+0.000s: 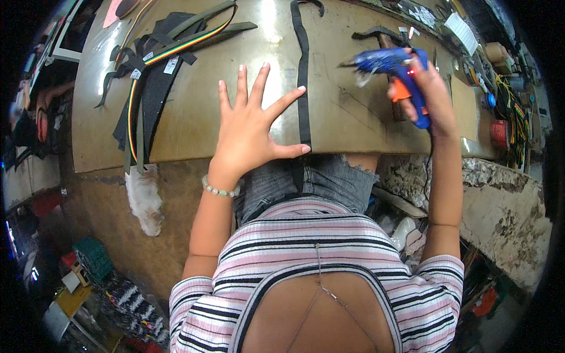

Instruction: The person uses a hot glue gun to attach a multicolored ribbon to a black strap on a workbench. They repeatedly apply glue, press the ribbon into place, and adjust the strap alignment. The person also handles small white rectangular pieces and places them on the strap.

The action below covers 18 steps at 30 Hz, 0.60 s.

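Strap [303, 67] in the head view: it lies on the table [347, 132], just right of the left hand [246, 132], which is spread wide, gripping nothing, thumb and index tips on the strap. The right hand [436, 100] is wrapped around a glue gun [382, 59], nozzle leftward; a hammer [379, 33] lies just beyond it.

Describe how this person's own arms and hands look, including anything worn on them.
The left hand and right hand are both ungloved. A bracelet of round, pale, partly greenish beads circles the left wrist; the right wrist shows none. The short sleeves have horizontal stripes in white, pink and black, leaving the forearms uncovered.
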Motion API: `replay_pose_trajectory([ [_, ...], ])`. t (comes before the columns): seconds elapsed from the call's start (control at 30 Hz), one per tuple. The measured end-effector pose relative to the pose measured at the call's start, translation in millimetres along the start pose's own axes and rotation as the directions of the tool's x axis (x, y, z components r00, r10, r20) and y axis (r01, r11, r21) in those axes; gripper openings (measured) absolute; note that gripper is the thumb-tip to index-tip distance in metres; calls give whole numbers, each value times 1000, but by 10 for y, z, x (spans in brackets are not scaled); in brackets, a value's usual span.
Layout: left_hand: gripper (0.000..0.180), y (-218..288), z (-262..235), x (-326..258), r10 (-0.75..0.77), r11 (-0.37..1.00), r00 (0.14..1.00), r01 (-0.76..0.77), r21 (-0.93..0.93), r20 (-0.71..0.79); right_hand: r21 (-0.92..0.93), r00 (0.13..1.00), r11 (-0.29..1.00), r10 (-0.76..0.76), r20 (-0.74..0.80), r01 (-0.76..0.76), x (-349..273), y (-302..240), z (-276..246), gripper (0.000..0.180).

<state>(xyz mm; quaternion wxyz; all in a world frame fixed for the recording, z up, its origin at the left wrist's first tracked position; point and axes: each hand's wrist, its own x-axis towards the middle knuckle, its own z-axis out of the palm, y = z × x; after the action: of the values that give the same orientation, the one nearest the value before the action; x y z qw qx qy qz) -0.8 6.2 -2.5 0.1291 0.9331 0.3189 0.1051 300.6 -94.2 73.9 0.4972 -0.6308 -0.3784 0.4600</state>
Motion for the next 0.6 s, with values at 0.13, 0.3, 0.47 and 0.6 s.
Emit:
replay_pose_trajectory([
  [0.13, 97, 0, -15, -2, -18, 1000, 1000, 18, -16, 5, -348, 991, 929, -112, 68, 129, 208, 120, 274, 46],
  [0.3, 97, 9, -35, 7, -21, 1000, 1000, 21, -20, 15, -520, 918, 756, -327, 225, 396, 385, 181, 323, 51],
  [0.47, 96, 11, -39, 5, -28, 999, 999, 29, -26, 21, -584, 905, 692, -329, 268, 424, 451, 191, 299, 50],
  [0.6, 95, 6, -26, 8, -25, 999, 1000, 25, -43, 3, -592, 894, 670, -345, 286, 448, 475, 224, 297, 50],
])
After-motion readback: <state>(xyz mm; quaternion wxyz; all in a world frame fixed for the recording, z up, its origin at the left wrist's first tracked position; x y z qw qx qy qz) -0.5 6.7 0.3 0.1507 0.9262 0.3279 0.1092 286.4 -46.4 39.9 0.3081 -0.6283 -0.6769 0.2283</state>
